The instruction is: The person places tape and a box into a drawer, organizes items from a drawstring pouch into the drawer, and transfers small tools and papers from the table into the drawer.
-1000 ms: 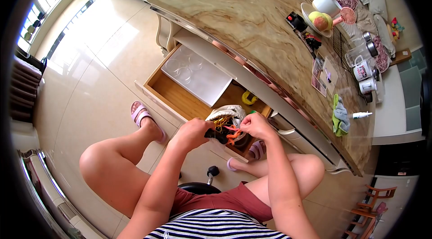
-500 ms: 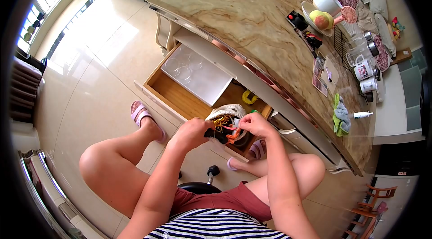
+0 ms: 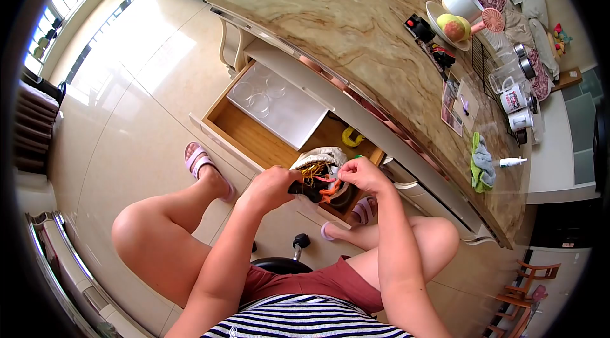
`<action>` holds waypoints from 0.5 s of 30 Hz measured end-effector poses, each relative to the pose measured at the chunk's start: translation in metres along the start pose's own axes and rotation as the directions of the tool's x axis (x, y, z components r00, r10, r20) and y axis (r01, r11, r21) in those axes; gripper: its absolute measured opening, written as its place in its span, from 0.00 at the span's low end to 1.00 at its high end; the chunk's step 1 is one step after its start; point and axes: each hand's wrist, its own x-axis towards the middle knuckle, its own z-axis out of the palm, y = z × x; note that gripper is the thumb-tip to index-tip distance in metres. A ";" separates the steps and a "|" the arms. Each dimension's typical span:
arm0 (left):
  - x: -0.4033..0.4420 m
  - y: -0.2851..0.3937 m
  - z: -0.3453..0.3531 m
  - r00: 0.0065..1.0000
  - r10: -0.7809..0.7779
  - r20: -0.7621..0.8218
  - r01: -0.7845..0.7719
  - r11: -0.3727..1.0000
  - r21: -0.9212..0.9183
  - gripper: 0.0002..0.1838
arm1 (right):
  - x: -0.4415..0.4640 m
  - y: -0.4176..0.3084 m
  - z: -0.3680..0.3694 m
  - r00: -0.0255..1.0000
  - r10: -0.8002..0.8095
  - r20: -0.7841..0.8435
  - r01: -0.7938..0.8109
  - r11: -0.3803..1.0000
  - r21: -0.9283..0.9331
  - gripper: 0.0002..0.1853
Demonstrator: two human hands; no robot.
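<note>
A white cloth bag [image 3: 325,155] stands open over the front right part of the pulled-out drawer. Gold strands [image 3: 312,172], orange cord [image 3: 329,193] and dark stuff show in its mouth. My left hand [image 3: 273,186] is closed at the bag's left edge, beside a black part; the fingertips are partly hidden. Pinched together, the fingers of my right hand [image 3: 363,174] are at the right side of the mouth, by a small white piece and the orange cord. What they hold is too small to make out. A green bit shows just behind that hand.
In the wooden drawer [image 3: 238,137] are a white tray [image 3: 292,123] with clear rings and a yellow tape measure [image 3: 351,137]. The marble-patterned top [image 3: 330,26] overhangs it. Cloths [image 3: 483,163], mugs [image 3: 512,97] and a fruit bowl [image 3: 440,27] stand along its far right.
My right hand has shifted very slightly at the bag's mouth. My left hand and the bag stay about where they were.
</note>
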 end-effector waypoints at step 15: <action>0.000 0.000 -0.001 1.000 0.009 0.007 -0.009 1.000 -0.006 0.21 | 0.000 0.000 -0.001 1.000 0.009 -0.018 -0.010 0.999 -0.052 0.07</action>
